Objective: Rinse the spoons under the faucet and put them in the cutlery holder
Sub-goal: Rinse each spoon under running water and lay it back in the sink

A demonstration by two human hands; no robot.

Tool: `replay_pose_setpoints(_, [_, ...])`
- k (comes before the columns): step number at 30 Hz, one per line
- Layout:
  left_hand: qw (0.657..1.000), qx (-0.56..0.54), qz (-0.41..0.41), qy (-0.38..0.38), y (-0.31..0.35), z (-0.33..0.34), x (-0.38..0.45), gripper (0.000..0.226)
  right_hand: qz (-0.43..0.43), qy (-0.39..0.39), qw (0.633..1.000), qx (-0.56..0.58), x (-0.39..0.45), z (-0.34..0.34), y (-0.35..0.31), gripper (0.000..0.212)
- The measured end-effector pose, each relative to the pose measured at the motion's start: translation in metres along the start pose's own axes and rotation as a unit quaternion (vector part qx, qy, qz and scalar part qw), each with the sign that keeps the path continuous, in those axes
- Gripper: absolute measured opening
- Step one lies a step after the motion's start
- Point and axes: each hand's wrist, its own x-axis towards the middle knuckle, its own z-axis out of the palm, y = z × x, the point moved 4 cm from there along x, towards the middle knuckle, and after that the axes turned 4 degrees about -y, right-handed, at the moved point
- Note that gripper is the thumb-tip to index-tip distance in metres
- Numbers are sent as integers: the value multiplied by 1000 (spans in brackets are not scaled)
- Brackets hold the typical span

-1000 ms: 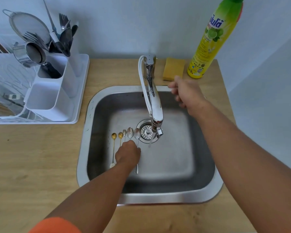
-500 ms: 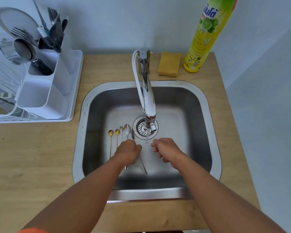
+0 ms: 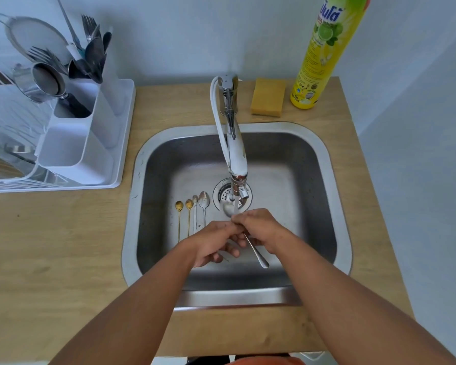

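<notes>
Both hands meet over the steel sink (image 3: 327, 164), under the faucet (image 3: 236, 156), which runs a thin stream of water. My left hand (image 3: 216, 243) and my right hand (image 3: 258, 227) are both shut on one silver spoon (image 3: 257, 252). Its bowl lies in the stream by the drain and its handle sticks out toward me. Several more spoons lie side by side on the sink floor to the left: two gold ones (image 3: 179, 206) (image 3: 189, 205) and two silver ones (image 3: 203, 204). The white cutlery holder (image 3: 77, 154) stands at the left in the dish rack.
The white dish rack (image 3: 124, 133) holds forks, spoons, a strainer and a metal cup. A yellow sponge (image 3: 267, 100) and a yellow dish-soap bottle (image 3: 319, 61) stand behind the sink. The wooden counter (image 3: 50, 246) surrounds it.
My right hand came from the faucet handle down into the sink. My left hand lifted one silver spoon from the row, and both hands now hold it under the running water.
</notes>
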Motion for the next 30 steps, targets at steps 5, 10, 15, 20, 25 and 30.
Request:
replay_pose_setpoints(5, [998, 42, -24, 43, 5, -3, 1, 40, -33, 65, 997, -36, 1, -14, 4, 21])
replay_pose_setpoints(10, [979, 50, 97, 174, 22, -6, 8, 25, -60, 96, 990, -82, -3, -15, 10, 29])
replay_pose_setpoints(15, [945, 32, 165, 280, 27, -6, 12, 21, -84, 99, 984, -125, -5, -8, 9, 23])
replay_pose_setpoints(20, [933, 17, 155, 325, 27, -3, 13, 34, -97, 121, 978, -136, -5, -13, 8, 27])
replay_pose_setpoints(25, [947, -44, 153, 279, 24, -1, 12, 22, -104, 129, 978, -128, -4, -18, 6, 26])
replay_pose_setpoints(30, [945, -116, 166, 256, 18, 1, 12, 7, -115, 108, 983, -96, -1, -18, 7, 17])
